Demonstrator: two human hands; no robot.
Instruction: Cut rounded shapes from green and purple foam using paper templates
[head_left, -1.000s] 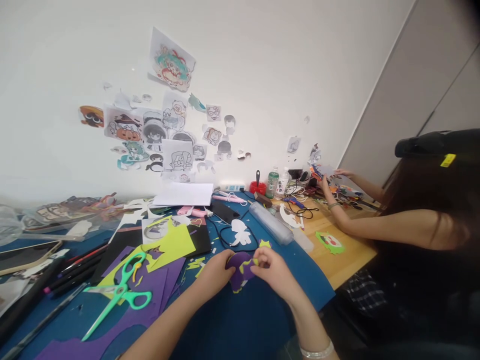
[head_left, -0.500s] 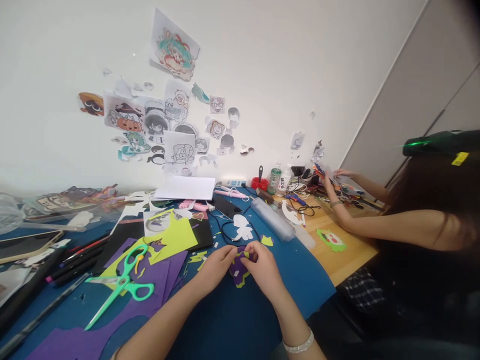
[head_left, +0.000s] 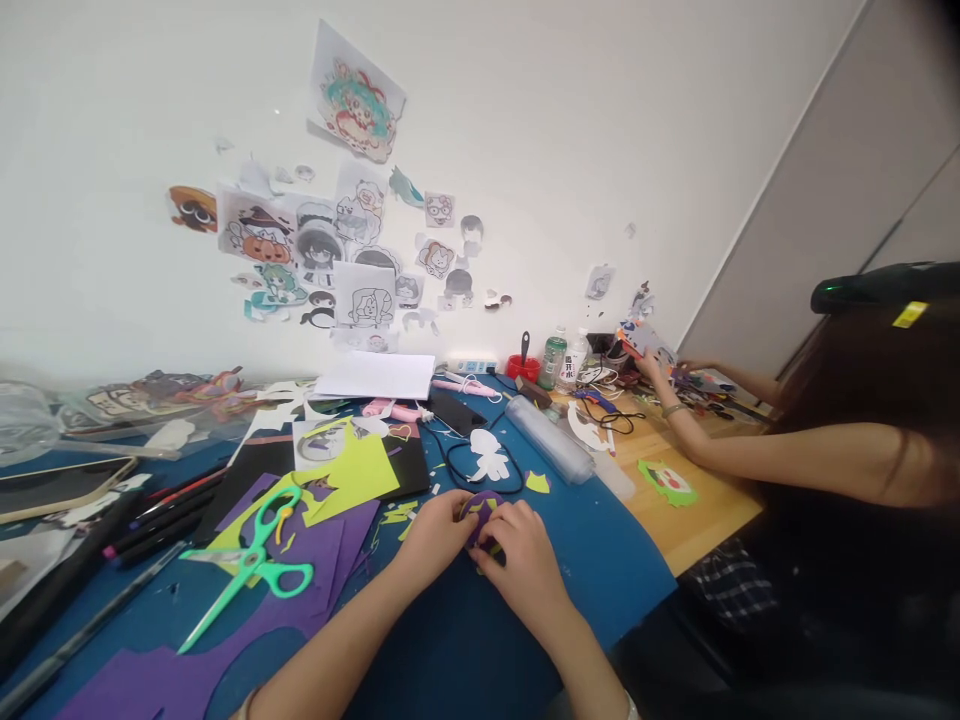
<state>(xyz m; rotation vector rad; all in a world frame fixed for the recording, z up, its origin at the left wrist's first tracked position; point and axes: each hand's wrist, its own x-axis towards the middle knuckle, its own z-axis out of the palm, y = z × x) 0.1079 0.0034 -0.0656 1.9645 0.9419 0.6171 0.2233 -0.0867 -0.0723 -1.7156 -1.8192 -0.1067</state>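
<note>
Both of my hands work close together over the blue mat [head_left: 600, 560]. Between them is a small purple cutout with yellow-green pieces [head_left: 484, 506], most of it covered by fingers. My left hand [head_left: 437, 532] pinches its left side. My right hand [head_left: 523, 556] is closed on its right and lower edge, fingertips pressed on the surface. Just beyond the hands lies a white paper cutout [head_left: 489, 457], with a small yellow-green scrap [head_left: 538, 482] to its right. Green-handled scissors [head_left: 251, 565] rest spread apart on the sheets to the left.
Purple sheets [head_left: 172, 665], a yellow-green sheet [head_left: 352, 470] and pens [head_left: 161, 525] cover the left side. A clear plastic roll [head_left: 551, 440], pink glue gun [head_left: 394, 411] and bottles [head_left: 574, 358] stand or lie farther back. At right, another person's arm [head_left: 787, 450] reaches over the wooden table [head_left: 701, 530].
The purple cutout has turned and come up between my hands, its lower part now covered. My right hand has shifted round it. The other person has raised a bundle of cutouts.
</note>
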